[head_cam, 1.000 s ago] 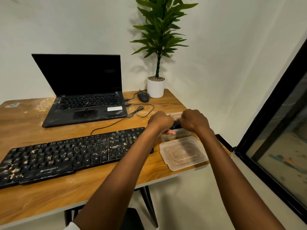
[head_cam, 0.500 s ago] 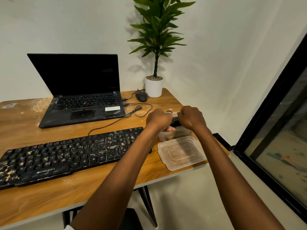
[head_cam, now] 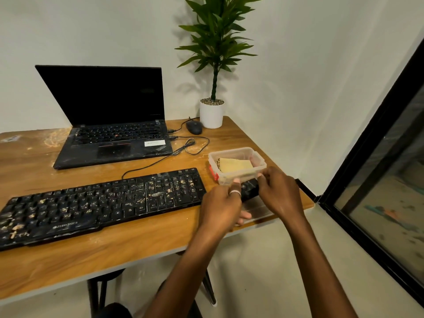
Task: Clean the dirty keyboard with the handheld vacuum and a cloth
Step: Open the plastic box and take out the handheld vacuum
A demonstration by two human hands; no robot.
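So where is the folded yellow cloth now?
Head view, right side: the folded yellow cloth lies inside the clear plastic box, just right of the dirty black keyboard's far end.

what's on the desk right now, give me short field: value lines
keyboard: black, crumb-covered, flat on desk
cloth: yellow, folded inside clear container
left hand: grips dark object, maybe the vacuum
right hand: holds the same object
laptop: open, screen dark
mouse: beside plant pot
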